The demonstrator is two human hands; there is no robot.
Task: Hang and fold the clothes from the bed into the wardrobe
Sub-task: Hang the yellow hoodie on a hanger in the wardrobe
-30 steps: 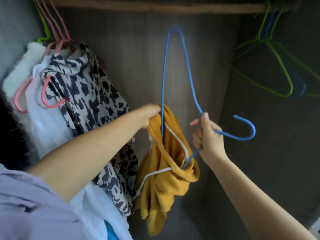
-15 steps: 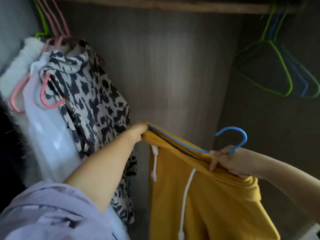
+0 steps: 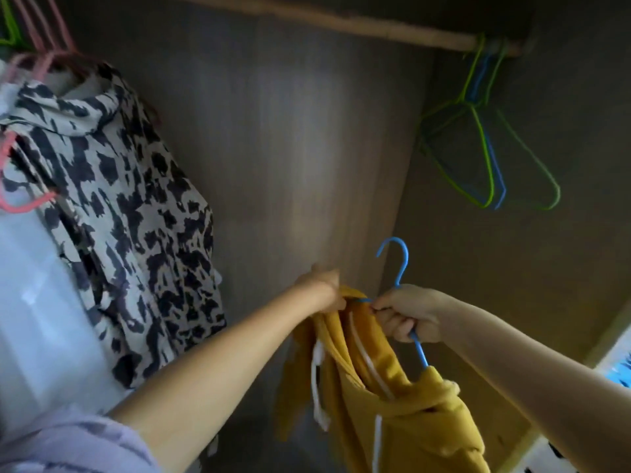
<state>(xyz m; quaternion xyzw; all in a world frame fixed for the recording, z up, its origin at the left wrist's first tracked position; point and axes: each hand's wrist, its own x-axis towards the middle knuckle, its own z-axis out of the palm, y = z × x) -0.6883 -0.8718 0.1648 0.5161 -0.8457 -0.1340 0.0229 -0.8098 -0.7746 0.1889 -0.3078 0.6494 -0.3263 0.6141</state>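
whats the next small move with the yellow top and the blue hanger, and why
Probably pull the top over the hanger's left end. The left hand pinches fabric there, and the right hand has its grip on the neck, but the cloth hangs bunched between them. The hook is free and well below the rod, so seat it before lifting.
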